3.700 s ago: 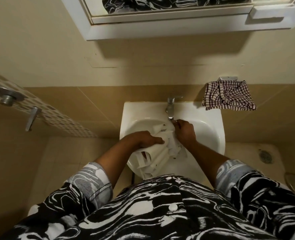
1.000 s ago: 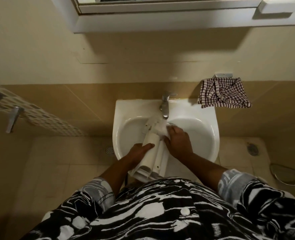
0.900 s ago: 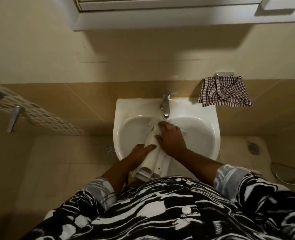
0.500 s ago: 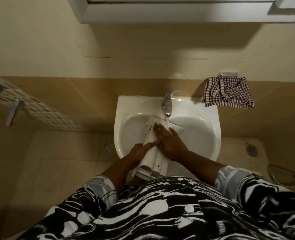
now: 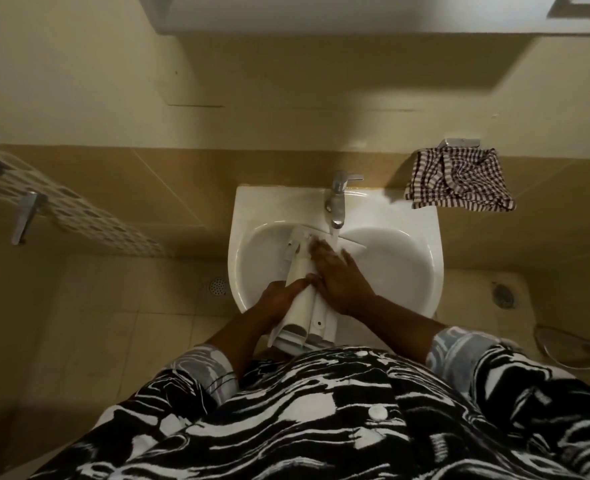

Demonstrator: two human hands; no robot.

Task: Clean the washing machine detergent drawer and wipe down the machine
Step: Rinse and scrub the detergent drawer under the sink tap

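Observation:
The white plastic detergent drawer (image 5: 302, 301) lies lengthwise across the white washbasin (image 5: 404, 271), its far end under the chrome tap (image 5: 336, 202), where water runs onto it. My left hand (image 5: 281, 299) grips the drawer's left side near the basin's front rim. My right hand (image 5: 342, 278) lies flat on top of the drawer with its fingers stretched toward the tap. The drawer's near end sticks out over the basin's front edge, close to my patterned shirt.
A checked cloth (image 5: 459, 180) hangs from a holder on the wall, right of the basin. A shower handle (image 5: 25, 218) sticks out from the mosaic wall at left. Floor drains (image 5: 217, 285) sit either side of the basin. A hose (image 5: 577, 351) lies on the floor at right.
The drawer has been turned from lying crosswise to pointing at the tap. My right hand went from the tap end to lying flat on the drawer and sliding along it. The left hand keeps its grip.

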